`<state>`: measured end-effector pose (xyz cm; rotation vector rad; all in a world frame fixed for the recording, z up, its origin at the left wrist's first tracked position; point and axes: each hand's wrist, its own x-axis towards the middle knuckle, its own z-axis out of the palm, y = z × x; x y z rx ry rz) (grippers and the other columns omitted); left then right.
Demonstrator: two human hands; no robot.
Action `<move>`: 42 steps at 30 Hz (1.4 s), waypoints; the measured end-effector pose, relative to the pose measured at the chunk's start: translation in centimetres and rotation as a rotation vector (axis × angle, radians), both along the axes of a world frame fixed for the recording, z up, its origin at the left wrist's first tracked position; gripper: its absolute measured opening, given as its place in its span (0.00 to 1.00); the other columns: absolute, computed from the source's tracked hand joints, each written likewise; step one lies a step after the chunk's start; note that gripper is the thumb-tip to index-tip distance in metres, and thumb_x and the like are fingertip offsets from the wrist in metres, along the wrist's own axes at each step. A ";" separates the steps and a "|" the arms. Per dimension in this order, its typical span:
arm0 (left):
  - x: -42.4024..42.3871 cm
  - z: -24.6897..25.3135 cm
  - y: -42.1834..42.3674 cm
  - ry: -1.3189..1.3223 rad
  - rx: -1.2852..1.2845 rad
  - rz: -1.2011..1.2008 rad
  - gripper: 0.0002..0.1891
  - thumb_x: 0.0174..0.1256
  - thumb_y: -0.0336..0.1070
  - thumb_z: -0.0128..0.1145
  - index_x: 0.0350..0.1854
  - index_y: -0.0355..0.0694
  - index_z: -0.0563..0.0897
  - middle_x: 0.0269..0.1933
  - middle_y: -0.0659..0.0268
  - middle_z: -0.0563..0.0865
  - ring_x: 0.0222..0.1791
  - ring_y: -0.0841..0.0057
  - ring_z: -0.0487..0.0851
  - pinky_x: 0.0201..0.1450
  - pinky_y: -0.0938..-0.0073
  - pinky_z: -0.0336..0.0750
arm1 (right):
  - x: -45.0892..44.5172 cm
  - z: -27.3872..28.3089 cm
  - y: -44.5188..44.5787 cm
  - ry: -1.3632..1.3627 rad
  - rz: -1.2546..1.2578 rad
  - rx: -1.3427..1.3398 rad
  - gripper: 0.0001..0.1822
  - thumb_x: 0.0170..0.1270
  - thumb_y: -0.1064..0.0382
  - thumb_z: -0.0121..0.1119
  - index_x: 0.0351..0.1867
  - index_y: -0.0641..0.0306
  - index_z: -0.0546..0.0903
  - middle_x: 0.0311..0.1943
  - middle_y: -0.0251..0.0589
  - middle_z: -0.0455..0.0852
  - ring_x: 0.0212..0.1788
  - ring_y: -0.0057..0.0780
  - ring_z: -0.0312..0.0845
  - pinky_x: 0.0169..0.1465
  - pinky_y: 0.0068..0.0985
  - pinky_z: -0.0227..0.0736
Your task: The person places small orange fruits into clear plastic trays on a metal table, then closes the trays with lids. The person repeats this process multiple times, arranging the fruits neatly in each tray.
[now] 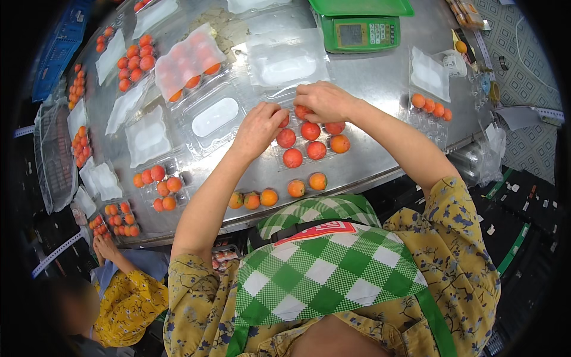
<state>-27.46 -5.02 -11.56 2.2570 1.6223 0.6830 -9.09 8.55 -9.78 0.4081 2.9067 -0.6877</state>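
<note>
A clear plastic clamshell tray (281,163) lies on the steel table in front of me, with orange-red persimmons standing in rows in it. My left hand (261,129) grips a persimmon (284,121) at the tray's far left corner. At the back row, the fingers of my right hand (324,101) are closed around another persimmon (302,111), partly hidden by them. Nearer rows stay uncovered, among them a front persimmon (292,158). Behind the tray, its raised clear lid appears to hold a white foam sheet (287,60). Along the near edge sit several loose persimmons (268,197).
A green digital scale (363,33) stands at the back. Left of me lie an open clear tray (214,118), a foam-covered pack (189,60) and a part-filled tray (163,187). Another tray (430,109) is at right. A co-worker's hands (107,247) reach over fruit at lower left.
</note>
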 end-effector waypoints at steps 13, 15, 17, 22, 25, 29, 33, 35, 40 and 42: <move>-1.9 -0.3 -0.7 -0.416 -0.175 0.411 0.22 0.58 0.32 0.64 0.56 0.37 0.80 0.53 0.56 0.83 0.51 0.64 0.82 0.50 0.67 0.77 | 2.8 -0.4 2.5 0.270 -0.549 -0.083 0.21 0.58 0.56 0.64 0.51 0.61 0.79 0.49 0.47 0.80 0.50 0.42 0.79 0.54 0.37 0.73; -2.4 -1.4 -0.5 -0.536 -0.220 0.601 0.22 0.60 0.34 0.63 0.57 0.35 0.79 0.53 0.55 0.83 0.51 0.64 0.83 0.48 0.66 0.78 | 3.5 -1.0 3.5 0.256 -0.866 -0.098 0.23 0.59 0.55 0.64 0.53 0.64 0.77 0.53 0.50 0.79 0.51 0.43 0.78 0.55 0.37 0.73; -2.8 -2.2 0.5 -0.574 -0.219 0.713 0.22 0.62 0.35 0.61 0.59 0.34 0.78 0.52 0.54 0.84 0.50 0.65 0.83 0.47 0.65 0.78 | 3.7 -3.0 4.6 0.250 -0.912 -0.118 0.28 0.57 0.54 0.65 0.55 0.69 0.76 0.44 0.51 0.84 0.45 0.45 0.82 0.51 0.37 0.75; -2.9 -2.9 3.9 -0.593 -0.313 0.815 0.34 0.58 0.44 0.64 0.64 0.28 0.71 0.54 0.43 0.83 0.47 0.60 0.87 0.51 0.65 0.79 | 2.6 -4.8 5.5 0.200 -0.979 -0.233 0.31 0.54 0.54 0.67 0.56 0.71 0.76 0.28 0.46 0.87 0.36 0.45 0.84 0.45 0.36 0.77; -2.7 -1.7 4.6 -0.586 -0.340 0.831 0.34 0.58 0.43 0.64 0.64 0.29 0.70 0.54 0.44 0.83 0.47 0.60 0.87 0.50 0.65 0.79 | 2.6 -4.2 5.4 0.218 -0.968 -0.218 0.29 0.54 0.55 0.67 0.55 0.70 0.77 0.27 0.45 0.87 0.35 0.43 0.84 0.41 0.36 0.76; -3.1 -2.4 4.0 -0.672 -0.274 0.899 0.35 0.58 0.44 0.64 0.66 0.30 0.70 0.52 0.47 0.84 0.41 0.66 0.87 0.47 0.67 0.79 | 2.8 -3.4 4.6 0.333 -0.958 -0.174 0.23 0.55 0.59 0.67 0.50 0.69 0.78 0.24 0.42 0.84 0.28 0.33 0.82 0.36 0.30 0.75; -2.9 -1.2 4.1 -0.757 -0.257 0.861 0.35 0.62 0.48 0.63 0.66 0.30 0.70 0.43 0.54 0.87 0.41 0.70 0.85 0.47 0.70 0.78 | 2.7 -3.1 4.6 0.481 -0.991 -0.328 0.23 0.57 0.55 0.68 0.48 0.68 0.77 0.26 0.41 0.83 0.27 0.32 0.80 0.35 0.30 0.74; -2.5 -1.0 4.3 -0.806 -0.225 0.865 0.32 0.65 0.49 0.62 0.64 0.31 0.73 0.38 0.58 0.87 0.39 0.73 0.84 0.46 0.72 0.76 | 2.1 -1.7 4.3 0.603 -1.051 -0.363 0.20 0.57 0.56 0.68 0.44 0.68 0.77 0.31 0.42 0.83 0.28 0.30 0.79 0.36 0.29 0.74; -1.9 -2.0 4.5 -0.883 -0.172 0.840 0.28 0.64 0.45 0.64 0.59 0.29 0.76 0.36 0.62 0.84 0.35 0.76 0.80 0.43 0.74 0.75 | 0.9 -0.8 4.8 0.794 -1.004 -0.196 0.13 0.57 0.63 0.68 0.36 0.66 0.77 0.39 0.40 0.80 0.32 0.29 0.79 0.37 0.26 0.74; -2.0 -2.9 4.5 -0.904 -0.154 0.805 0.27 0.62 0.43 0.65 0.58 0.29 0.76 0.36 0.63 0.83 0.35 0.77 0.79 0.42 0.74 0.75 | 0.9 -1.7 5.5 0.776 -0.904 -0.157 0.10 0.57 0.67 0.67 0.34 0.66 0.77 0.39 0.37 0.79 0.32 0.25 0.78 0.36 0.23 0.73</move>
